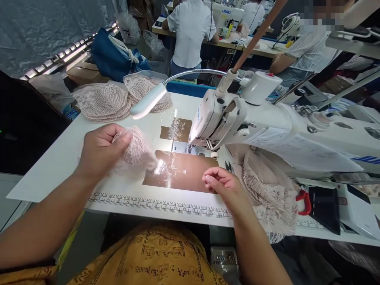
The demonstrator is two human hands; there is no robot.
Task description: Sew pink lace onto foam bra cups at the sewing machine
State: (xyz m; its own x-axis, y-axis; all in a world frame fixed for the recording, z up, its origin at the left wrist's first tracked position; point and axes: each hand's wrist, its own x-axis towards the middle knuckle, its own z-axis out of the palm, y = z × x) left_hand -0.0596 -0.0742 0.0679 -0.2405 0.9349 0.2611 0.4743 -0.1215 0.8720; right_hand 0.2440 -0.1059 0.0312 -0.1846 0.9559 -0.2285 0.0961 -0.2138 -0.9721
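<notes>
Left hand (99, 148) grasps a crumpled piece of lace (138, 146) between thumb and fingers, above the white table (53, 168) and to the left of the needle area. The lace's lower end is blurred, so its exact shape there cannot be told. Right hand (222, 184) is at the near right corner of a large brown sheet (178, 174), its fingers loosely curled and the thumb close to the index finger; no cloth shows in it, and I cannot tell whether it pinches a thread.

As I judge it, the step in hand is handling a single piece beside the sewing machine (218, 114), not stitching: nothing made of lace lies under the needle. Bringing the piece there would call for spreading its edge flat and using the right hand as a second guide, with fingertips clear of the needle.

Beyond the left hand, two piles of lace, one at the left (102, 103) and another behind it (162, 97), rest on the table near the lamp (150, 102). More lace (265, 188) lies heaped right of the right hand. A ruler strip (166, 206) runs along the table's near edge. Farther off, a person in a white shirt (191, 33) sits facing away.
</notes>
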